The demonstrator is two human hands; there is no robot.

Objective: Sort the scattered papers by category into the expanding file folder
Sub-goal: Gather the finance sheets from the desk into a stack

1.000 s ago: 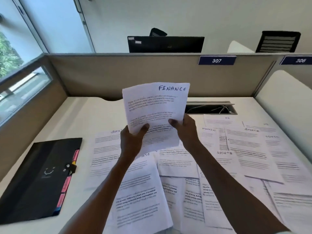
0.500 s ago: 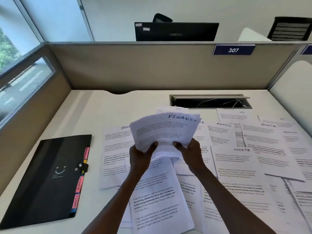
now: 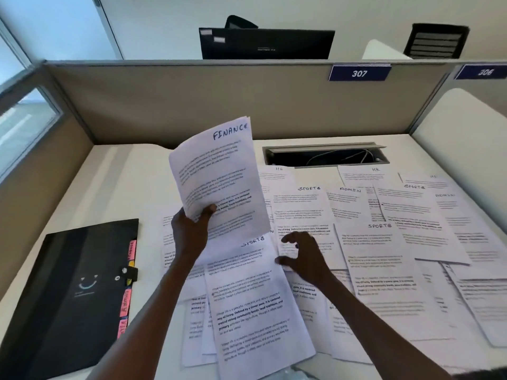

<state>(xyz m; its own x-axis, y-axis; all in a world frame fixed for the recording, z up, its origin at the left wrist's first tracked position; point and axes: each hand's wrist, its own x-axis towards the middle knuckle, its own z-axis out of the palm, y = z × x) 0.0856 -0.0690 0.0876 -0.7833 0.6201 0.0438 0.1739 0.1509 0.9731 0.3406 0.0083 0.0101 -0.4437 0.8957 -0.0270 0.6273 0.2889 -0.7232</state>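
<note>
Papers sorted over a tabletop, with a small Finance stack [image 3: 216, 176] raised in the left hand [image 3: 189, 231].

Seen from the head view, the left hand pinches the stack's lower corner, thumb on the front sheet, holding it upright and tilted at about 11 o'clock from the frame's centre. The right hand [image 3: 303, 256] is lowered at 4 o'clock from the stack, fingers curled and half spread over a Sports sheet [image 3: 301, 212]; whether it grips anything I cannot tell. Scattered papers [image 3: 384, 270] headed Sports, Admin and HR overlap across the tabletop [image 3: 115, 187] from centre to 3 o'clock. The black expanding file folder [image 3: 68, 292] lies closed and flat at 8 o'clock, with coloured tabs along its right edge.
</note>
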